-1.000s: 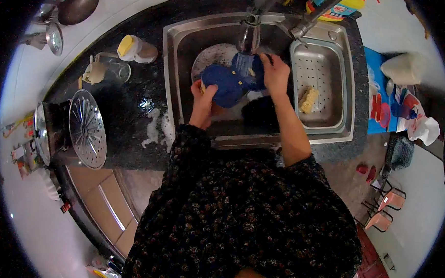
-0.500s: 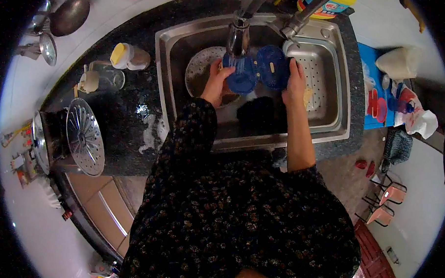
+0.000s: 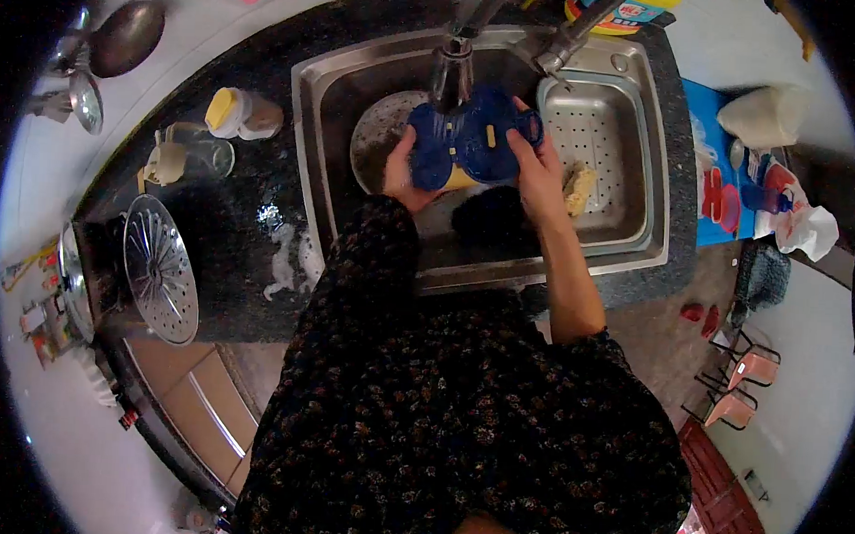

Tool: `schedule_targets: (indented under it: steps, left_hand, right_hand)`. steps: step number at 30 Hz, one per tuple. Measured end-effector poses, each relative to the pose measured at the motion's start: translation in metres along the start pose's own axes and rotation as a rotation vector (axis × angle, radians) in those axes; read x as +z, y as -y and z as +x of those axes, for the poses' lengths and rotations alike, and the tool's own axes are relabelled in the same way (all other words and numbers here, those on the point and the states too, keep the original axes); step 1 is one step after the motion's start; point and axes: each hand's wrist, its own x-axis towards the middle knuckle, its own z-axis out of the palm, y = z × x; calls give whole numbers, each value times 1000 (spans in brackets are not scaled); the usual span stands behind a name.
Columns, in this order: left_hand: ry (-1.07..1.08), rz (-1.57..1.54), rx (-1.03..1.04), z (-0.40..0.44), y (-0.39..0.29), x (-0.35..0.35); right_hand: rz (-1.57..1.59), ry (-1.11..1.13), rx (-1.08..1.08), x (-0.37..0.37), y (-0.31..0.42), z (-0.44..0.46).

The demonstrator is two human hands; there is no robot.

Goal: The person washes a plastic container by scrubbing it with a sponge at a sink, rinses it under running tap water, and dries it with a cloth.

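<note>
Under the faucet [image 3: 451, 75], water runs onto a blue plastic two-lobed piece [image 3: 493, 156] with small yellow tabs. My left hand [image 3: 402, 177] grips its left edge, thumb on top. On its right side, my right hand [image 3: 539, 167] is closed round the edge near a small loop. A yellow part shows below the blue piece, between the hands. Behind my left hand a round metal pan or lid [image 3: 374, 138] lies in the sink [image 3: 304, 159]. Below the hands is a dark patch that I cannot make out.
A yellow scrubber [image 3: 579, 189] sits in the perforated steel tray [image 3: 615, 161] at the right. On the left counter stand a yellow-lidded jar [image 3: 228, 114], a glass container [image 3: 206, 151] and a perforated metal disc [image 3: 161, 269]. A blue surface [image 3: 730, 221] with utensils lies far right.
The blue piece has shifted left and tilted, and its right lobe is now nearer the water stream. My right hand has moved left with it. More of the yellow scrubber shows.
</note>
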Motion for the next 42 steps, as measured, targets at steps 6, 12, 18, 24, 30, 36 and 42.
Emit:
schedule_targets:
  steps: [6,12,18,24,30,36,42]
  left_hand:
    - [49,102,126,-11,-2,-6]
    - [41,345,457,1,-5,-38]
    - [95,277,192,-37,-16,-10]
    - [-20,267,329,-37,-24,-6]
    - [-216,689,722,-16,-13,-10]
    - [-225,834,757,-27,-20,11]
    - [-188,648,550,-42,-31,22]
  right_hand:
    - [286,-151,268,8,-23,-2]
    - [548,-214,633,-5,-65,5]
    - [715,-272,808,-8,-110,12]
    - [244,-229,619,-6,-65,21]
    - [53,47,235,0,-68,26]
    - [-16,196,233,18,-40,21]
    - [132,211,367,5,-39,30]
